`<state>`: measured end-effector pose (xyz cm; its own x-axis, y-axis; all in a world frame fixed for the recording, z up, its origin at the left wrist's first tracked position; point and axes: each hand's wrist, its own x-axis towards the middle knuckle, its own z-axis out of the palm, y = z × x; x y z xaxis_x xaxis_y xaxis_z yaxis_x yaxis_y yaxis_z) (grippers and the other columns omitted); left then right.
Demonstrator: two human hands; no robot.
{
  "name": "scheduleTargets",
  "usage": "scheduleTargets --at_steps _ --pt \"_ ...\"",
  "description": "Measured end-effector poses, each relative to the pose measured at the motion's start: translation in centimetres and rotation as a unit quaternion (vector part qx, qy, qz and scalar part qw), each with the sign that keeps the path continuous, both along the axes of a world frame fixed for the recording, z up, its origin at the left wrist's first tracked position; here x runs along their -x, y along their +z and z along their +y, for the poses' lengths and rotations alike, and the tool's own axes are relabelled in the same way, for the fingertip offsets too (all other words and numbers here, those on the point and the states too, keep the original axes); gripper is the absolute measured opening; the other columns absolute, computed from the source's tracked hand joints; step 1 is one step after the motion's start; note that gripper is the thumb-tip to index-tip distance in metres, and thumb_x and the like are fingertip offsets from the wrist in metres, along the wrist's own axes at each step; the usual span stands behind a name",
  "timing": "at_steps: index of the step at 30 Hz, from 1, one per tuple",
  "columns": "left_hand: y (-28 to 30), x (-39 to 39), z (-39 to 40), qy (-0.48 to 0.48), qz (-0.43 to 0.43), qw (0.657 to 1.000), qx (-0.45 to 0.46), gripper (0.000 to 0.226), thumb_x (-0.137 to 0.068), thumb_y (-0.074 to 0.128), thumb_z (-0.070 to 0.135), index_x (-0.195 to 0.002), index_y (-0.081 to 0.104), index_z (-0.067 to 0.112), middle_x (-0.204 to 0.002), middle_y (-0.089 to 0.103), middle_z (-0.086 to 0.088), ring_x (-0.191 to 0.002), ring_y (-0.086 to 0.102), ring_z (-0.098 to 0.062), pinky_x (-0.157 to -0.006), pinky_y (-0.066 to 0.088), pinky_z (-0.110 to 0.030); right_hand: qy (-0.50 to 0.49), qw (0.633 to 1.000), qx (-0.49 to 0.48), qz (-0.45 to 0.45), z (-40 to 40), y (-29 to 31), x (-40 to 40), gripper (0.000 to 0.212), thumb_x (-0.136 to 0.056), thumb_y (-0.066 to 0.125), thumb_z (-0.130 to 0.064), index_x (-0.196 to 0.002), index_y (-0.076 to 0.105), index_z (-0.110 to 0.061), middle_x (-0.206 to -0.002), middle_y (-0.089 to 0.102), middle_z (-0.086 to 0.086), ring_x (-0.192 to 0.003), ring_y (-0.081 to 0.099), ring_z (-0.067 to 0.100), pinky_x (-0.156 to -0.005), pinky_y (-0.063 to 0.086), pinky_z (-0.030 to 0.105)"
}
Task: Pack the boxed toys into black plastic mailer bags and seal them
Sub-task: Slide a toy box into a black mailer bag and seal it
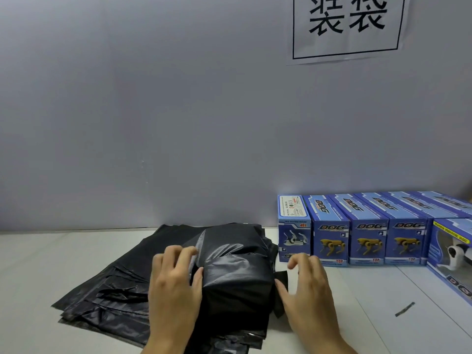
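Observation:
A boxy shape wrapped in a black plastic mailer bag [237, 272] sits on a stack of flat black mailer bags [112, 284]. My left hand [173, 279] presses on the bag's left side, fingers over its folded flap and thumb against the wrapped bag. My right hand [306, 284] is at the bag's right side, its thumb touching a loose black corner, fingers loosely curled above the table. Blue boxed dog toys [367, 241] stand in a row at the right.
A grey wall rises behind the white table [370, 297], with a paper sign [347, 26] at the top. One larger toy box [452, 256] lies at the far right edge. A small dark strip [404, 309] lies on the table to the right.

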<state>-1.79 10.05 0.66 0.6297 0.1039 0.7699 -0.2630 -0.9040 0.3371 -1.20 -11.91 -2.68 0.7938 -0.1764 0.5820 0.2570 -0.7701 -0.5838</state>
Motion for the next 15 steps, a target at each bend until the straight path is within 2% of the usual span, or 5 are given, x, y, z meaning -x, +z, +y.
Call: scheduleTargets --at_steps 2,4,8,12,15 --pt "0.0 0.0 0.3 -0.023 -0.049 0.993 -0.104 0.041 -0.058 0.089 -0.005 -0.093 0.072 0.009 -0.089 0.064 0.000 -0.080 0.052 -0.020 -0.062 0.052 -0.036 0.043 0.997 0.053 -0.042 0.0 0.1 0.3 0.038 -0.072 0.086 -0.009 -0.089 0.057 -0.026 -0.093 0.048 -0.008 -0.079 0.055 0.011 -0.065 0.045 0.011" --pt "-0.2 -0.4 0.7 -0.062 -0.047 0.991 -0.112 0.041 -0.060 0.085 -0.015 -0.092 0.075 0.007 -0.080 0.068 0.002 -0.063 0.060 -0.016 -0.054 0.053 -0.030 0.085 0.992 0.073 -0.051 -0.1 0.0 0.3 0.028 -0.080 0.078 -0.001 -0.092 0.064 -0.023 -0.094 0.054 -0.010 -0.080 0.057 0.008 -0.071 0.044 0.005" --pt "-0.3 -0.5 1.0 -0.125 0.008 0.991 0.036 0.027 -0.079 0.077 -0.005 -0.100 0.078 0.012 -0.079 0.074 0.011 -0.057 0.061 0.005 -0.062 0.053 -0.014 0.137 0.990 0.019 -0.014 -0.6 -0.1 0.2 0.025 -0.096 0.055 -0.001 -0.108 0.068 -0.021 -0.092 0.063 -0.016 -0.083 0.059 -0.005 -0.076 0.044 0.003" --pt "-0.4 -0.1 0.0 -0.151 0.051 0.965 0.210 0.018 -0.096 0.061 0.017 -0.095 0.074 0.030 -0.074 0.070 0.020 -0.073 0.066 0.000 -0.062 0.048 -0.009 0.165 0.982 -0.080 0.050 -0.6 0.0 -0.1 0.028 -0.103 0.048 -0.013 -0.123 0.065 -0.020 -0.102 0.068 -0.013 -0.095 0.060 -0.010 -0.075 0.046 0.005" --pt "-0.9 -0.3 -1.3 -0.149 0.133 0.944 0.263 0.015 -0.100 0.053 0.032 -0.099 0.068 0.034 -0.088 0.068 0.011 -0.088 0.061 0.002 -0.071 0.042 -0.007 0.202 0.947 -0.177 0.176 -0.3 0.3 -0.4 0.034 -0.105 0.044 -0.033 -0.123 0.066 -0.015 -0.117 0.068 -0.005 -0.108 0.059 0.000 -0.095 0.048 0.017"
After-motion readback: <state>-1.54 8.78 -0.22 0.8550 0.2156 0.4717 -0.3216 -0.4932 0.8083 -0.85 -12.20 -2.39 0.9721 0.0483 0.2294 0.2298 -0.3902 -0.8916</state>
